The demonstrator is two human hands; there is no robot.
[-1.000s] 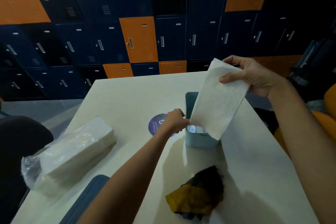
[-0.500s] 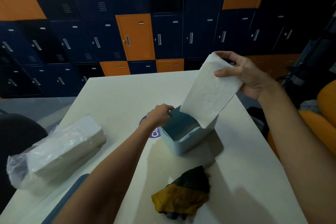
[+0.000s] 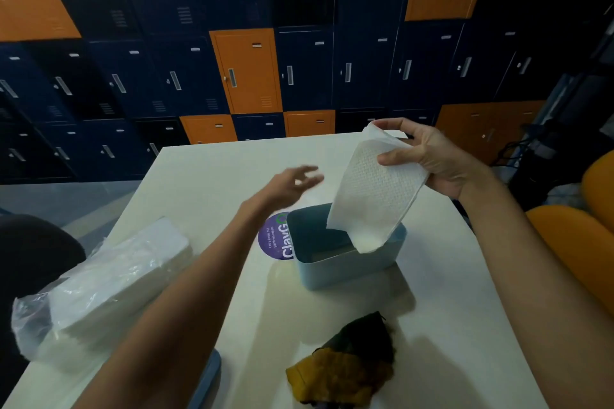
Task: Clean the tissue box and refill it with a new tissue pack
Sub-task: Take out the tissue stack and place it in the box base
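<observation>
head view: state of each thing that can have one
tissue box: upright, top open
tissues: held up, lower end at the box opening
right hand: grips tissues
left hand: open, holding nothing
tissue pack: wrapped in plastic, lying flat
cloth: crumpled

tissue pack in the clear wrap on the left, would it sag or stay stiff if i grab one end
Likely saggy: the tissue pack is a stack of thin sheets. Probably slippery too, since its clear wrap is glossy and baggy at one end. Probably light, being paper.
</observation>
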